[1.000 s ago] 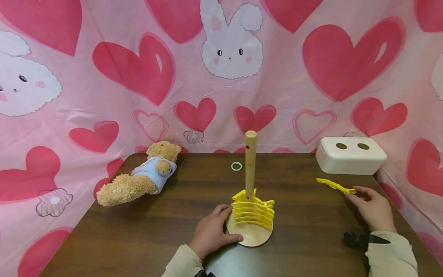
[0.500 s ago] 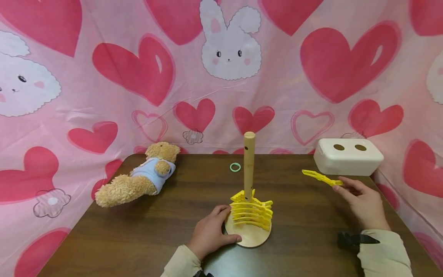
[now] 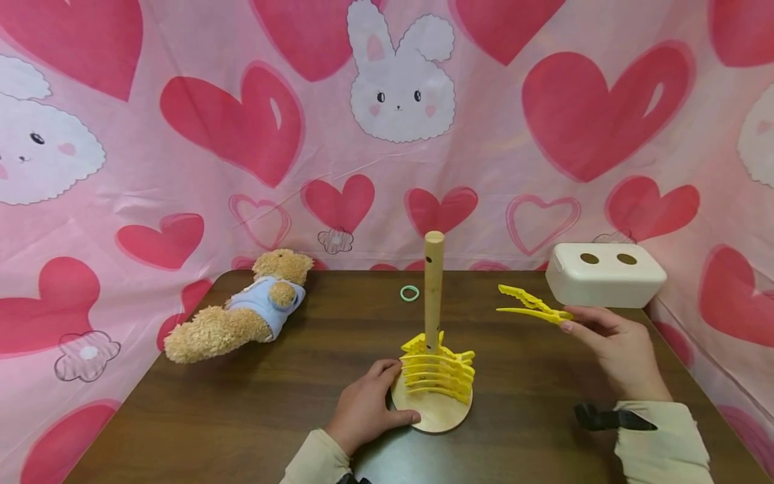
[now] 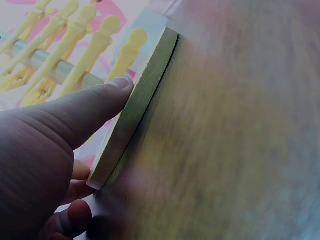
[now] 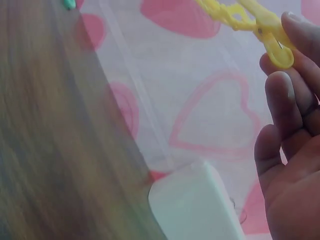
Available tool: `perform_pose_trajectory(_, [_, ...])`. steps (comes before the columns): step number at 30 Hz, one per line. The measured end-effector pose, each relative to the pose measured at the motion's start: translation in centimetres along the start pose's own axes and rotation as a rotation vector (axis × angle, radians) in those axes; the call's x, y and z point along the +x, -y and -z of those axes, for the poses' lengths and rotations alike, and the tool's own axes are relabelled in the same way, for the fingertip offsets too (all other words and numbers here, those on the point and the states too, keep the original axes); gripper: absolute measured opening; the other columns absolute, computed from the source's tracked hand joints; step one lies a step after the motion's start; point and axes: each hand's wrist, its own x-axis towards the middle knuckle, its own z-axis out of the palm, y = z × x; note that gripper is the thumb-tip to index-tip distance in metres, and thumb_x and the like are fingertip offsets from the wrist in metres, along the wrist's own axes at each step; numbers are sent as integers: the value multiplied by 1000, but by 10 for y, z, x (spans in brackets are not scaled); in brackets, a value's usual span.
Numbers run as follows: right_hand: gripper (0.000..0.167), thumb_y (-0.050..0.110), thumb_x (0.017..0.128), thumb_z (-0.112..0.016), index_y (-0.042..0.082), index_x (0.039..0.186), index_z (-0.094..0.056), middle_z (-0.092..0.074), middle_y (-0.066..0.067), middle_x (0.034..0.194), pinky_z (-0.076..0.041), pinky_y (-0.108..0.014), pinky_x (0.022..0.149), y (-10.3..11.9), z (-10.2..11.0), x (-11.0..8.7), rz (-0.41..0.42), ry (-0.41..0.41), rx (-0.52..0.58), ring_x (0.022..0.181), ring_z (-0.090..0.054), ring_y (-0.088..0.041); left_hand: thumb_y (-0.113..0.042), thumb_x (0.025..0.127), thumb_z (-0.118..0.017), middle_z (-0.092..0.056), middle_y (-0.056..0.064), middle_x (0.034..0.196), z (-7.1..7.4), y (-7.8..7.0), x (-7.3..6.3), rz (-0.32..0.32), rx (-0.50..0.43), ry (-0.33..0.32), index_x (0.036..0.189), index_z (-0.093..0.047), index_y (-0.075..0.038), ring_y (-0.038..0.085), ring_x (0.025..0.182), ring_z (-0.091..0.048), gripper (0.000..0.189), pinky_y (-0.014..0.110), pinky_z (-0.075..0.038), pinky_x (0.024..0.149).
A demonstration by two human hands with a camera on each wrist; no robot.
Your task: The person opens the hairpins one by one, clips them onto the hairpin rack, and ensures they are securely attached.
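My right hand (image 3: 623, 346) pinches the tail of a yellow hair clip (image 3: 535, 308) between thumb and fingers, above the right side of the table. The clip's two long jaws are spread apart and point left. In the right wrist view the hair clip (image 5: 262, 25) shows its hinge beside the thumb. My left hand (image 3: 367, 407) grips the round base (image 3: 437, 415) of a wooden stand, thumb at the front rim and fingers at the left side. Several yellow hair clips (image 3: 438, 373) are clamped in a stack around the low part of its upright post (image 3: 433, 289).
A teddy bear (image 3: 266, 302) in a blue top lies at the back left. Behind the post is a small green ring (image 3: 409, 293). At the back right stands a white box (image 3: 605, 279) with two round holes. A pink patterned cloth (image 3: 387, 161) hangs behind the brown table (image 3: 242, 417).
My right hand has moved left and slightly up with the yellow hair clip, whose jaws have spread open. The left hand stays on the stand's base.
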Motion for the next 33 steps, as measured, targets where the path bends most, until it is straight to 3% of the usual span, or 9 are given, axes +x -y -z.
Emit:
perform_pose_trajectory(5, [33, 7, 87, -78, -3, 118, -72, -74, 12, 97, -50, -12, 73, 13, -3, -3, 52, 40, 67, 83, -65, -2, -73, 74, -73, -53, 2, 141, 0, -1, 1, 11, -4, 7, 145, -54, -13, 25, 116, -61, 95, 49, -51, 91])
perform_pose_trajectory(12, [33, 5, 87, -78, -3, 118, -72, -72, 12, 100, -53, -16, 72, 30, -8, -9, 80, 121, 97, 84, -66, -4, -73, 74, -72, -53, 2, 141, 0, 0, 1, 12, -6, 8, 146, -54, -14, 25, 116, -61, 95, 49, -51, 91])
perform_pose_trajectory(20, [30, 6, 85, -80, 0, 114, -75, -71, 5, 98, -53, -17, 72, 50, -26, -17, 140, 132, 88, 83, -65, -8, -73, 74, -73, -52, 1, 141, -1, 0, 0, 8, -8, 4, 145, -55, -13, 24, 116, -61, 94, 48, -51, 90])
perform_pose_trajectory(29, [24, 4, 85, -79, 4, 108, -77, -72, -3, 97, -51, -23, 65, 69, -47, -26, 180, 222, 202, 82, -62, -14, -73, 74, -73, -52, 1, 141, -1, 1, 0, 4, -16, 6, 145, -54, -14, 24, 116, -61, 94, 48, -51, 90])
perform_pose_trajectory(33, [24, 9, 85, -80, 9, 108, -78, -71, -2, 97, -49, -25, 64, 75, -56, -32, 168, 226, 172, 81, -61, -15, -73, 74, -73, -53, 1, 141, -1, 1, 0, -2, -17, 3, 145, -55, -14, 23, 116, -61, 94, 48, -51, 90])
